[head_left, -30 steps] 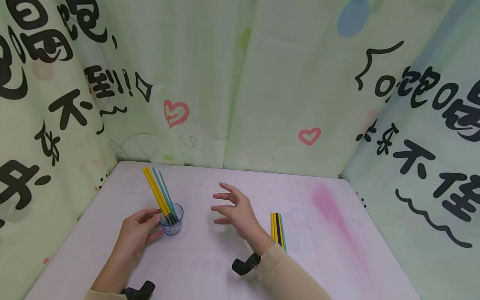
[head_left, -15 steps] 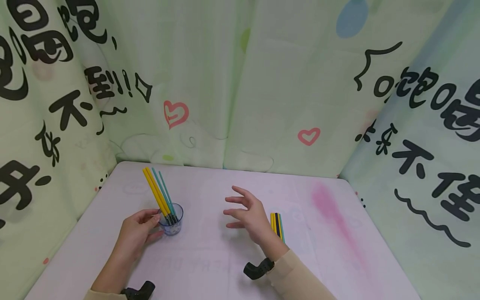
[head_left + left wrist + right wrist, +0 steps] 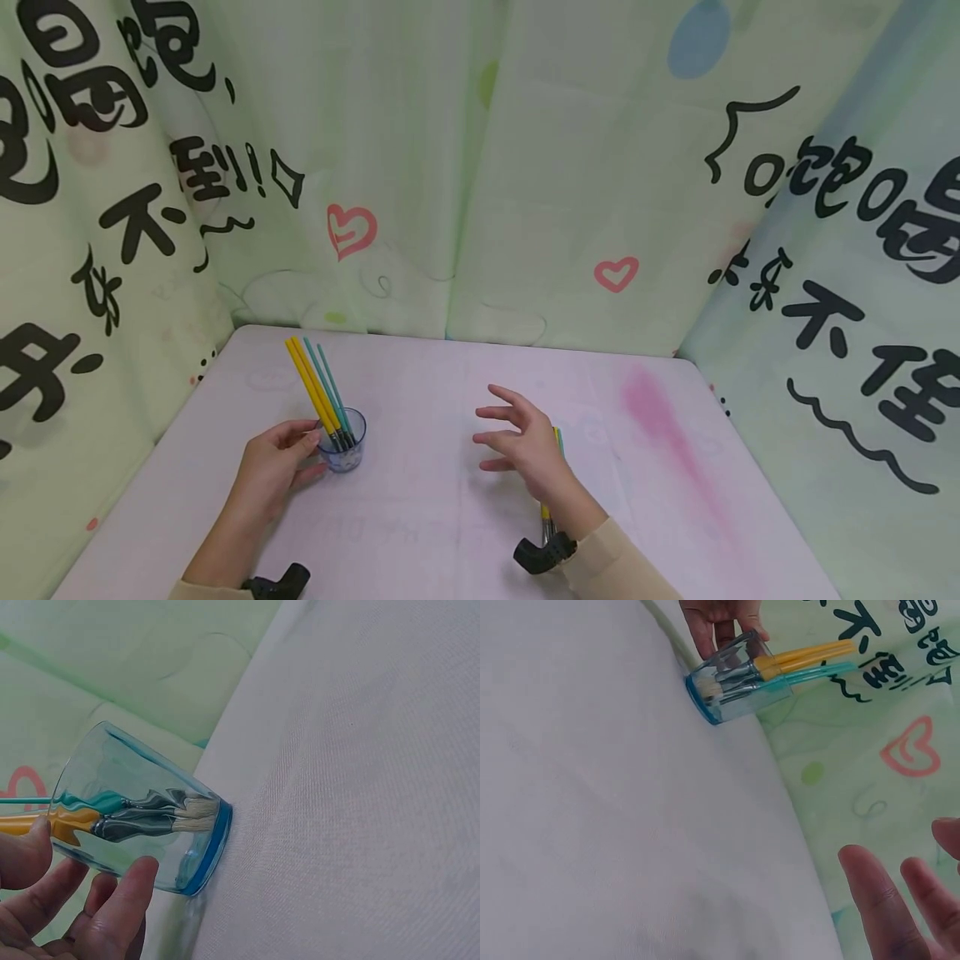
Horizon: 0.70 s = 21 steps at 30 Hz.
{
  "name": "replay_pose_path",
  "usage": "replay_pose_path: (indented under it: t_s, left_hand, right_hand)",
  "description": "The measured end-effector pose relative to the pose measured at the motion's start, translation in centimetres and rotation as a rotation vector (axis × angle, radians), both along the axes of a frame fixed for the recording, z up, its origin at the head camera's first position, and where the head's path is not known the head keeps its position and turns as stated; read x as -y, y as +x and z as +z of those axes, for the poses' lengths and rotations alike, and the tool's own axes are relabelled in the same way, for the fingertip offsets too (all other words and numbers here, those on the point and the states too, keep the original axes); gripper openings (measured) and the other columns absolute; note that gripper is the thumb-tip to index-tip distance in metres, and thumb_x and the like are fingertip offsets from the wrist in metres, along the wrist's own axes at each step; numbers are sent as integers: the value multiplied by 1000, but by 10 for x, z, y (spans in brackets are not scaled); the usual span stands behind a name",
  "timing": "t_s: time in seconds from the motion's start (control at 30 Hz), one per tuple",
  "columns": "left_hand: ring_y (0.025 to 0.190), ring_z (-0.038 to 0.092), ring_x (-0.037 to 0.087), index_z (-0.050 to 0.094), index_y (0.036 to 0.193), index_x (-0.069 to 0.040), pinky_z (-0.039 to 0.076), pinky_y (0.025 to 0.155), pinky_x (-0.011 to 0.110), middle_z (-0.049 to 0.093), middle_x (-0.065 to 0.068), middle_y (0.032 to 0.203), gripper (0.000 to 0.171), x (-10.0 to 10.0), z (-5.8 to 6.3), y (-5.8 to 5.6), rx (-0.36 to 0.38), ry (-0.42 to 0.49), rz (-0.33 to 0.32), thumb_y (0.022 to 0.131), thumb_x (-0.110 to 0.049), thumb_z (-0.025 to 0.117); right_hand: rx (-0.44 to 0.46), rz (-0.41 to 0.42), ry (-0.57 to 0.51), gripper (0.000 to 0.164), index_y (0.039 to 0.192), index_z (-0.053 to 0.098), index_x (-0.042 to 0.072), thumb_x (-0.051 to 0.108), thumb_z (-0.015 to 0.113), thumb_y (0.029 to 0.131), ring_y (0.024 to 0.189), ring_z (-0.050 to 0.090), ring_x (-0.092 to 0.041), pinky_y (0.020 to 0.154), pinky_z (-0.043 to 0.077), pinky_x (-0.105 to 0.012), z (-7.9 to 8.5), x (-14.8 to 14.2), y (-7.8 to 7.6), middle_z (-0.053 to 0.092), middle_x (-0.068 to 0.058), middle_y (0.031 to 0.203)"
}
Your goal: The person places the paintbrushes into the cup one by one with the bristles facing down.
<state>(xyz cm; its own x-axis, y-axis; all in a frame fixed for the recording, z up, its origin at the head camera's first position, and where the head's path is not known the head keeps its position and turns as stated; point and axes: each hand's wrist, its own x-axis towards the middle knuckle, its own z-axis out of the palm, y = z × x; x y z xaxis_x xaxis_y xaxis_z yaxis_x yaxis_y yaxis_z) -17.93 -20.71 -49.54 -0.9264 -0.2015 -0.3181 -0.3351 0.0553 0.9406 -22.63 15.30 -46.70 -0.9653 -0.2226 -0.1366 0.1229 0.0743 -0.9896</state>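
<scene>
On the left of the table stands a clear bluish cup holding yellow and teal paintbrushes, bristles down. My left hand grips its left side, the thumb near the rim. The left wrist view shows pale bristles near the cup's blue base. My right hand hovers with spread fingers, holding nothing. Partly hidden beneath that hand and its wrist lie more paintbrushes on the table. In the right wrist view, the fingers are well apart from the cup.
A pale cloth-covered table with a pink streak at right fills the foreground. Printed green curtains hang along its back and both sides. Each wrist wears a black camera mount.
My right hand has moved right and slightly toward me, away from the cup and over the paintbrushes on the table. The left hand and cup stay in place.
</scene>
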Motion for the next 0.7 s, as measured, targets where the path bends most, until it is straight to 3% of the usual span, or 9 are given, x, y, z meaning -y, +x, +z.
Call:
replay_pose_path:
  t_s: [0.27, 0.7]
  left_hand:
    - [114, 63, 22, 55, 151, 0, 68, 88, 33, 59, 15, 127, 46, 1, -1, 0, 10, 0, 0, 110, -21, 63]
    - [111, 65, 20, 56, 150, 0, 68, 87, 32, 61, 13, 123, 45, 0, 1, 1, 6, -13, -1, 110, -21, 63]
  right_hand:
    - [2, -23, 21, 71, 156, 52, 32, 4, 77, 96, 116, 75, -42, 77, 70, -51, -3, -19, 6, 61, -23, 151]
    - [-1, -97, 92, 71, 156, 52, 31, 5, 77, 95, 107, 77, -40, 71, 70, -47, -7, -47, 12, 64, -25, 145]
